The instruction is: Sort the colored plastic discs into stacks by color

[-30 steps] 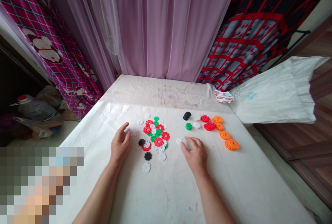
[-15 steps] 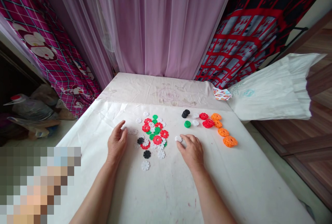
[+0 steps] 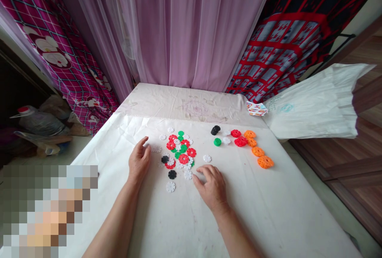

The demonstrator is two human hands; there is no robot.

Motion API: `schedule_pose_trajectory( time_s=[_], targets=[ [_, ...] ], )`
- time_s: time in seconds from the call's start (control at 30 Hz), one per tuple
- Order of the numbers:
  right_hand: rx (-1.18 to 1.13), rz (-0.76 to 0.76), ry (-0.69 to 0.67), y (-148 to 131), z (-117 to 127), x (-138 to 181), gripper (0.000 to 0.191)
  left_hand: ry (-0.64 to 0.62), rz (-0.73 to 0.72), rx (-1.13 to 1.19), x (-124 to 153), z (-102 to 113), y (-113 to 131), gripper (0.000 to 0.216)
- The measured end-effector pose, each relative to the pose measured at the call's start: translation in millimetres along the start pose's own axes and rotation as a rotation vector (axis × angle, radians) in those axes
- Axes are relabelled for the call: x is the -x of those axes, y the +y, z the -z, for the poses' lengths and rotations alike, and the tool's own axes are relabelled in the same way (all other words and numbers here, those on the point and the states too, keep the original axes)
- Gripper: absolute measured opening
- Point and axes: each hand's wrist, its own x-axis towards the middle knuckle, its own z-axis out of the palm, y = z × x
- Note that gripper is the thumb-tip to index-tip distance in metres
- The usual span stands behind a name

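Note:
My right hand is open, thumb and fingers apart. Its thumb tip is beside a white notched plastic disc at the right edge of the loose pile. Another white notched disc lies alone just beyond its fingers. My left hand rests at the pile's left side, open and holding nothing, close to several white discs. The pile mixes red discs, green discs, white ones and black ones. Nearest me lie a black disc and a white disc.
At the right stand stacked discs by colour: black, green, white, red and orange. A patterned paper piece and a white bag are at the table's far right. Curtains hang behind.
My right hand has let go of the white disc, which now lies on the table. The hand has moved left and nearer me, toward the pile. My left hand stays beside the pile.

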Motion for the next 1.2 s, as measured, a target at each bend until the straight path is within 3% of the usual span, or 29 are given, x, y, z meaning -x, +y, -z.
schedule_pose_trajectory(
  time_s=[0.13, 0.27, 0.37, 0.57, 0.67, 1.0, 1.2],
  targets=[
    [0.05, -0.011, -0.079, -24, -2, 6, 0.022, -0.001, 0.001, 0.005, 0, 0, 1, 0.046],
    [0.039, 0.008, -0.075, -28, -8, 5, 0.015, 0.012, -0.009, 0.0, 0, -1, 1, 0.045],
    [0.007, 0.011, -0.049, -19, -11, 4, 0.013, 0.017, -0.027, -0.004, 0, -1, 0, 0.044],
    [0.053, -0.104, 0.205, 33, -6, -18, 0.019, 0.012, -0.03, -0.032, -1, -1, -2, 0.046],
    [0.095, -0.146, 0.184, 47, -6, -27, 0.021, 0.018, -0.036, -0.031, -1, -2, -2, 0.045],
    [0.166, -0.161, 0.111, 44, -8, -27, 0.018, -0.003, -0.006, -0.037, -1, -1, -2, 0.046],
    [0.105, -0.106, 0.164, 36, -5, -25, 0.018, 0.016, -0.026, -0.025, -1, -2, -2, 0.045]
  ],
)
